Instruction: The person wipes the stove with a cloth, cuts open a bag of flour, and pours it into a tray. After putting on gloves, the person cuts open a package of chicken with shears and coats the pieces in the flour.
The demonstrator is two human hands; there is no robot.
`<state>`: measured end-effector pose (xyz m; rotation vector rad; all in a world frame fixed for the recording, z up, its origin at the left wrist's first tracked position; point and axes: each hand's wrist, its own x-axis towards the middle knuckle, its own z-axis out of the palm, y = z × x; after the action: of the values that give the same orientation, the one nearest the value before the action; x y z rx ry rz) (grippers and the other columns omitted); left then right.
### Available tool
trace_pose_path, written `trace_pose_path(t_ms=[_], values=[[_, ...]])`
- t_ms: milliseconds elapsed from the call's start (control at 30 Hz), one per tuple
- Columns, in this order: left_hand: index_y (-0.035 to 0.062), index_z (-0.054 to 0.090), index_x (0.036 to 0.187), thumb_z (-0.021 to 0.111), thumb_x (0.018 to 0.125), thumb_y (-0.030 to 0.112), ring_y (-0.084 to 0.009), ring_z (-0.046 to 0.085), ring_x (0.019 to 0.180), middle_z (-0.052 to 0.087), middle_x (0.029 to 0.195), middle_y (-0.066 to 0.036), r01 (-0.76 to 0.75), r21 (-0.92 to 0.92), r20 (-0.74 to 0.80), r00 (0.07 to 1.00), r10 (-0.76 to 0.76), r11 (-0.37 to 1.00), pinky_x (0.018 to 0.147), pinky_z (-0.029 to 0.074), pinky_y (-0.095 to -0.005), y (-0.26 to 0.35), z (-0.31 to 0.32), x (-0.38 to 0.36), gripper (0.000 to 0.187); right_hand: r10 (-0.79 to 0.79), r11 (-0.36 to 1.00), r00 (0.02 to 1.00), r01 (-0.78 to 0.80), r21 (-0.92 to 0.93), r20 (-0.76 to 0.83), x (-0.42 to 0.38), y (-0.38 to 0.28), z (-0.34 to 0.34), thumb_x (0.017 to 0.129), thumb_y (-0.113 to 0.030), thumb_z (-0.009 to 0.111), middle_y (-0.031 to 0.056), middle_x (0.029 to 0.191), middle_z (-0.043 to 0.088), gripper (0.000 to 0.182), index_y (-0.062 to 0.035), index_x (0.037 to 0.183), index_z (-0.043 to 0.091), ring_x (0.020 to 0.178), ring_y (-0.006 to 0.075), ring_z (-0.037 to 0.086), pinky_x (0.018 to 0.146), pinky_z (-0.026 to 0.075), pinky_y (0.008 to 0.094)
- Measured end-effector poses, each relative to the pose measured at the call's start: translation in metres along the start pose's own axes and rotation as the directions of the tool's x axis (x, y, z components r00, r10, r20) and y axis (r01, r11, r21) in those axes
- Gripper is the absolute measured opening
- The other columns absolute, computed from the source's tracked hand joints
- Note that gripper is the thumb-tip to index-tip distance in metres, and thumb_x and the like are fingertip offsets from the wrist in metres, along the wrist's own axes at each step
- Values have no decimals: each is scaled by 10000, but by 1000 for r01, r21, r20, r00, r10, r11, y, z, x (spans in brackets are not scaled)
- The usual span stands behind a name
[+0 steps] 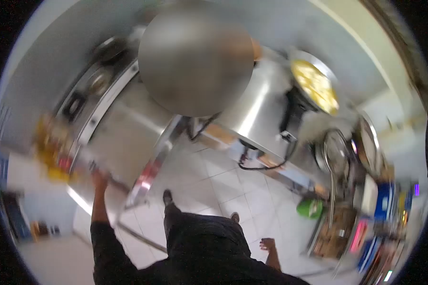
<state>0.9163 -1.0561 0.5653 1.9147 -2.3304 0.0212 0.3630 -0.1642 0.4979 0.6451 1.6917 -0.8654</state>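
The picture is blurred by motion. My left hand [99, 179], on a black-sleeved arm, reaches out to the front edge of a steel counter [128, 137]; I cannot make out its fingers or whether it grips anything. My right hand [267, 244] hangs low beside my dark trousers, fingers apart, holding nothing, over the white tiled floor [233, 185].
Another person stands close ahead at the top centre, by a second steel counter [257, 109]. Stove burners [100, 80] sit at the far left, yellow items [52, 147] on the left. A pan of yellow food [316, 85], a green object [310, 208] and packed shelves [380, 209] are at right.
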Motion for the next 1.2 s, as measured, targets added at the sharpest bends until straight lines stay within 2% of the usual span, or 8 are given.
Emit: trace_pose_path(t_ms=[33,167,333,467,767,867,1000,1200], values=[[34,465,1333,675,815,289,-386,373,1333,413,1421,-241,-281,59,-50,958,284,958,1115,277,-495,-13,-21,19,614,3,999,1000,-3,-41,5,-20,2,27,863,-380,539,83,891,693,373,-96,1081,642,717,272,651,696,492,513],[87,447,1346,672,756,59,-414,384,1281,505,1305,-140,-360,231,241,921,306,904,1094,312,-482,-35,-40,53,632,-95,970,986,61,-234,-135,-129,-30,145,910,-266,630,88,887,707,255,-70,1072,652,755,189,685,663,577,382],[46,363,1388,621,785,26,-444,468,1140,441,1292,-218,-346,-354,327,824,462,869,998,412,-495,-103,28,97,656,-191,967,958,147,-206,-212,-167,-30,209,888,-256,639,84,819,704,254,-36,1010,673,662,158,675,541,565,302],[30,367,1372,596,797,10,-434,515,1100,425,1246,-299,-583,144,232,805,546,800,942,464,-489,-91,11,93,619,-129,967,976,85,-239,-177,-161,-9,229,924,-237,589,92,888,707,263,-37,1076,665,734,173,679,606,582,326],[-23,273,1364,589,842,64,-421,552,1085,458,1211,-312,41,130,344,935,-83,991,908,495,-486,20,-32,60,616,-192,973,964,163,-163,-185,-164,34,212,850,-254,661,96,785,707,273,-18,984,692,618,149,655,513,539,278],[-44,313,1304,558,857,101,-437,588,995,487,1171,-313,-412,225,111,911,397,883,858,512,-488,15,25,70,530,-232,967,959,209,-146,-165,-157,56,188,833,-255,667,101,792,709,287,-17,990,690,621,153,659,516,539,290],[10,444,1129,560,854,75,-285,571,701,540,872,-185,129,-574,264,964,33,809,590,456,-379,167,-29,-2,305,-378,926,921,377,-29,-98,-122,69,146,899,-235,606,93,813,702,251,-18,997,685,633,149,649,529,541,288],[78,604,966,606,890,123,-117,569,606,632,791,-35,607,-740,662,579,475,291,534,453,-251,410,-108,-196,88,-589,807,777,582,-103,-221,-98,-8,117,909,-214,593,82,810,691,249,11,972,676,667,137,639,562,527,277]])
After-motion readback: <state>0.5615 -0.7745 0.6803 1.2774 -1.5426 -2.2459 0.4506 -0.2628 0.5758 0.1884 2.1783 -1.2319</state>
